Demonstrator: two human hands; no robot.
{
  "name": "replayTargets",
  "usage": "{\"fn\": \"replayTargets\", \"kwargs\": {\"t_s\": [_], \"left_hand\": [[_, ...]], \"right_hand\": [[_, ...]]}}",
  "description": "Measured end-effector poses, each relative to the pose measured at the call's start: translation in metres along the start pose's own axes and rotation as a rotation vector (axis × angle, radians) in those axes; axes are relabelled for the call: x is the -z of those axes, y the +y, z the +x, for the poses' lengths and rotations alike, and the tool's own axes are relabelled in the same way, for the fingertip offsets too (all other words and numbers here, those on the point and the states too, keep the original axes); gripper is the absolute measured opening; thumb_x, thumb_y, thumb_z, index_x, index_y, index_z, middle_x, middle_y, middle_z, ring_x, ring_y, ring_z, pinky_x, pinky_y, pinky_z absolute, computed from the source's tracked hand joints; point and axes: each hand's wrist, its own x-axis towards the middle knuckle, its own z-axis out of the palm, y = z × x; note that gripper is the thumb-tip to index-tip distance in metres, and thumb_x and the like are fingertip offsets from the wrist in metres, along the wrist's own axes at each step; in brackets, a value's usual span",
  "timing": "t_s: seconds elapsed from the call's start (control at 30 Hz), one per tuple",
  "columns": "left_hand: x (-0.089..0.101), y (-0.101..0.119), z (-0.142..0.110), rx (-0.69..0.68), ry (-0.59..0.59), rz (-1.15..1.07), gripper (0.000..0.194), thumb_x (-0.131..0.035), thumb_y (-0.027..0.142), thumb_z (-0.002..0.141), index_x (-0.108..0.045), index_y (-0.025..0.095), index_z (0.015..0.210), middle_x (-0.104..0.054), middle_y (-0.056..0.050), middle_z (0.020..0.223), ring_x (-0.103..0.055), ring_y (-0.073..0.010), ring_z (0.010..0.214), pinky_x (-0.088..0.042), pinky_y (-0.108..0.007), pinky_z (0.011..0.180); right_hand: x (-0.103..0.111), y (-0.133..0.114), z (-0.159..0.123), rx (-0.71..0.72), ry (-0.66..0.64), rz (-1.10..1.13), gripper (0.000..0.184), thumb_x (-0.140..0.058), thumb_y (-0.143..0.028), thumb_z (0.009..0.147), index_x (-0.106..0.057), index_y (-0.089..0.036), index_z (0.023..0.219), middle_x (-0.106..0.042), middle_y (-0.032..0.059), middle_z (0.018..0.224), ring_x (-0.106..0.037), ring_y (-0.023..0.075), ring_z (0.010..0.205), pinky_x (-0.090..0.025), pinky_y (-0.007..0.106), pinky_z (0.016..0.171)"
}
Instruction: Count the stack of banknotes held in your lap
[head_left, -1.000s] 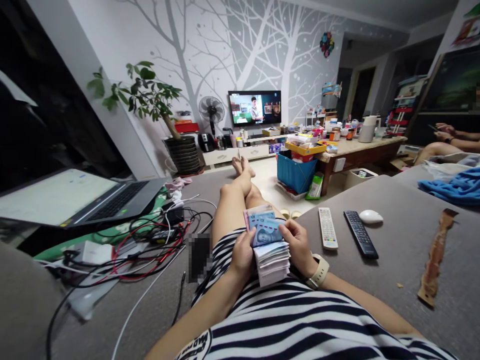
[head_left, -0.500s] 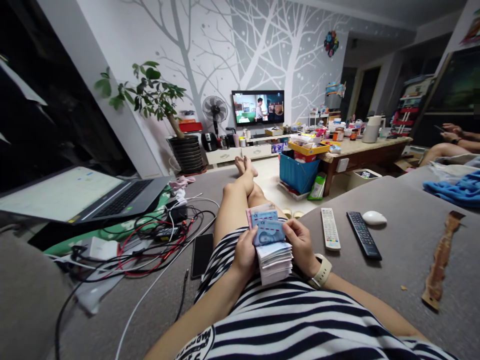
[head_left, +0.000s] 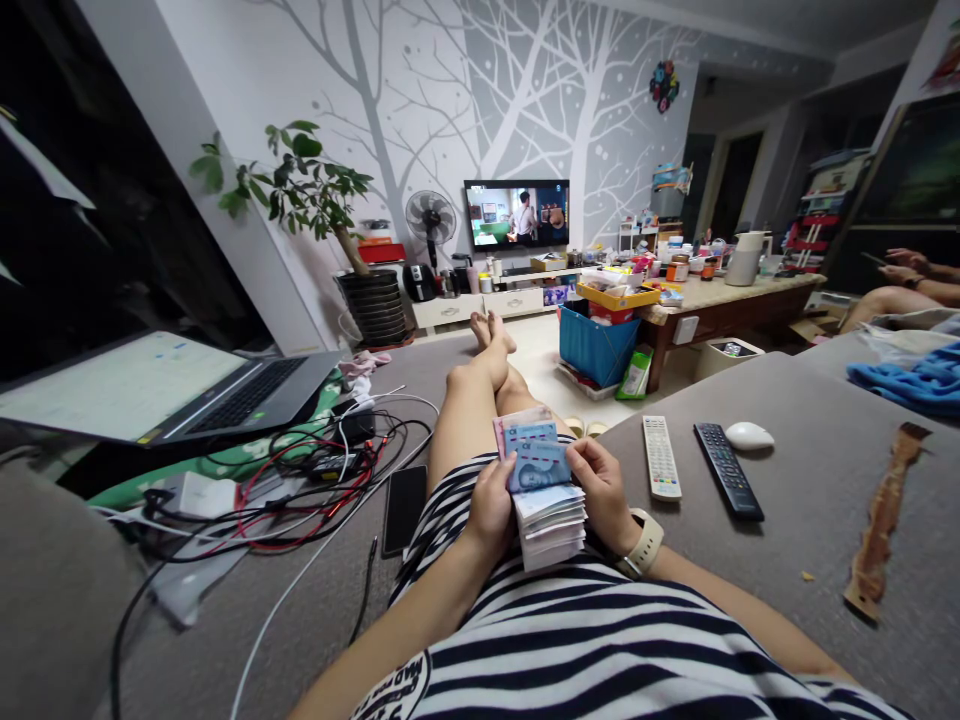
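Observation:
My left hand (head_left: 491,505) is closed on the left side of a bundle of banknotes (head_left: 553,530), its thumb lying over the edge of the notes. Several notes stand fanned at the top: bluish ones with a printed portrait in front, a pinkish one behind. Below them, the folded ends of the thick bundle hang in layers over my lap. Between the thumb and fingers of my right hand (head_left: 602,490) is the upper right corner of the front blue banknote (head_left: 541,468). A watch with a pale strap (head_left: 643,545) is on my right wrist.
On the sofa to the right lie a white remote (head_left: 661,458), a black remote (head_left: 727,470) and a white mouse (head_left: 749,436). At left are a phone (head_left: 403,512), tangled cables (head_left: 300,490) and an open laptop (head_left: 247,395). Another person's hands (head_left: 904,268) show at far right.
My hands and the banknotes are almost unmoved, with the same blue note pinched at its corner. The picture on the television has changed.

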Motion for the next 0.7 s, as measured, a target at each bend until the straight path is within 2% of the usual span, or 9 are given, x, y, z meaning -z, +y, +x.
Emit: {"fn": "replayTargets", "kwargs": {"t_s": [0.23,0.37,0.53,0.7], "left_hand": [[-0.0008,0.0018,-0.0021,0.047,-0.016,-0.037,0.035,-0.054,0.035,0.084,-0.066,0.012,0.109,-0.069,-0.007,0.113,-0.050,-0.0361,0.123,-0.051,-0.049,0.096],[-0.0006,0.0026,-0.0023,0.039,-0.032,-0.027,0.033,-0.054,0.035,0.084,-0.067,0.014,0.107,-0.069,-0.006,0.113,-0.050,-0.0375,0.122,-0.051,-0.050,0.094],[-0.0012,0.0018,-0.0037,0.030,-0.065,-0.016,0.034,-0.057,0.038,0.082,-0.068,0.012,0.102,-0.069,-0.010,0.113,-0.050,-0.0392,0.121,-0.051,-0.052,0.093],[-0.0001,0.0029,-0.0063,0.017,-0.092,0.009,0.037,-0.064,0.037,0.077,-0.067,0.015,0.106,-0.068,-0.010,0.116,-0.050,-0.0405,0.121,-0.050,-0.054,0.094]], "right_hand": [[0.0002,0.0008,-0.0004,-0.002,0.001,-0.006,0.027,-0.055,-0.037,0.088,-0.049,-0.019,0.068,-0.041,-0.0042,0.062,-0.036,0.0113,0.058,-0.029,0.025,0.055],[0.0005,0.0006,-0.0007,0.000,0.011,-0.004,0.028,-0.054,-0.038,0.088,-0.051,-0.019,0.067,-0.045,-0.0035,0.062,-0.039,0.0117,0.058,-0.030,0.025,0.056],[0.0007,0.0004,-0.0018,0.006,-0.031,-0.002,0.038,-0.045,-0.040,0.093,-0.052,-0.018,0.062,-0.051,-0.0013,0.057,-0.042,0.0124,0.054,-0.033,0.026,0.056],[0.0019,0.0054,0.0014,-0.050,0.093,-0.048,0.029,-0.063,-0.041,0.082,-0.049,-0.019,0.068,-0.044,-0.0045,0.061,-0.039,0.0113,0.057,-0.033,0.025,0.056]]}}
